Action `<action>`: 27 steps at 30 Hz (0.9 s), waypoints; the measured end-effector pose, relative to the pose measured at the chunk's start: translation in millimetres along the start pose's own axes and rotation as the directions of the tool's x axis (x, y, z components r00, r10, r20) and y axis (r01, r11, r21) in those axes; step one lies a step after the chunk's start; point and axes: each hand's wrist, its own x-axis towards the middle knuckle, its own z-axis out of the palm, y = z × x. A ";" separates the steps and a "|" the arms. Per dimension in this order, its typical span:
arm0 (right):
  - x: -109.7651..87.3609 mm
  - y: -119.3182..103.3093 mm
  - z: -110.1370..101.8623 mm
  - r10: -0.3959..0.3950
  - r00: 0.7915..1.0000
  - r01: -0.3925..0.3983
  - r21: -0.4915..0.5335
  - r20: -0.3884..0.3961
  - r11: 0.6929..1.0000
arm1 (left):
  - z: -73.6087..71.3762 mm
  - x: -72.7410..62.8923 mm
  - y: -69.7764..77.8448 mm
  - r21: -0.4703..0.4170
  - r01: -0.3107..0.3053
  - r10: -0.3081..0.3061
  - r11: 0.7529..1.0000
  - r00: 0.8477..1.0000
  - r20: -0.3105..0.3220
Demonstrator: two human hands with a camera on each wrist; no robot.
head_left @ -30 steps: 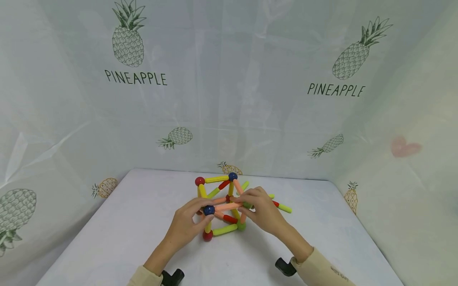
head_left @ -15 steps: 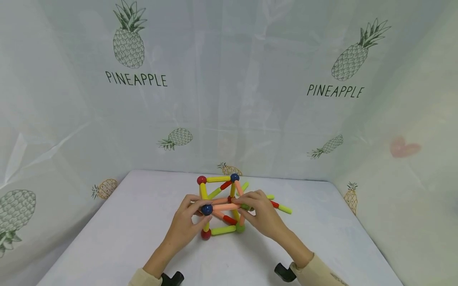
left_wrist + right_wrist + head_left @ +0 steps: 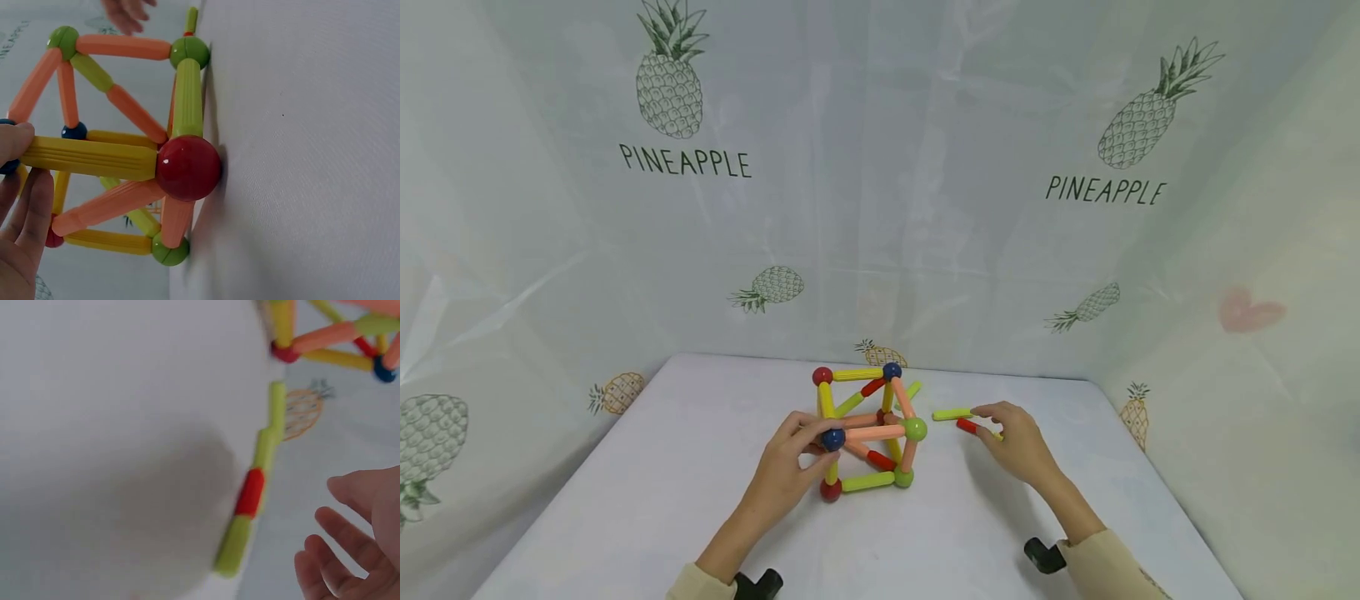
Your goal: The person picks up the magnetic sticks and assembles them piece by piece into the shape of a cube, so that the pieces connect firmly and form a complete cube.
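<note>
A cube-like frame of magnetic building sticks and balls [image 3: 876,433] stands on the table, in yellow, orange, green and red sticks. At its near left upper corner, my left hand [image 3: 785,467] grips the blue ball [image 3: 832,439] and the top of the upright yellow stick [image 3: 94,156]. That stick ends below on a red ball [image 3: 189,167]. My right hand [image 3: 1018,443] is off to the right of the frame, over loose sticks, its fingers spread and holding nothing in the right wrist view. Beneath it lie a green stick [image 3: 951,414] and a red-and-green stick [image 3: 250,492].
Another green stick [image 3: 913,389] lies behind the frame's right side. The white table [image 3: 647,500] ends at a pineapple-printed cloth [image 3: 925,208] hanging behind and at the sides.
My right hand has let go of the green ball at the frame's near right upper corner and moved right, over the loose sticks. My left hand keeps its hold with little movement.
</note>
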 end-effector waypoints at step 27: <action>60.6 54.5 43.8 0.261 0.924 -0.240 -0.105 0.280 0.965 | 3.6 0.6 -4.6 0.007 0.046 -0.046 0.999 0.999 0.029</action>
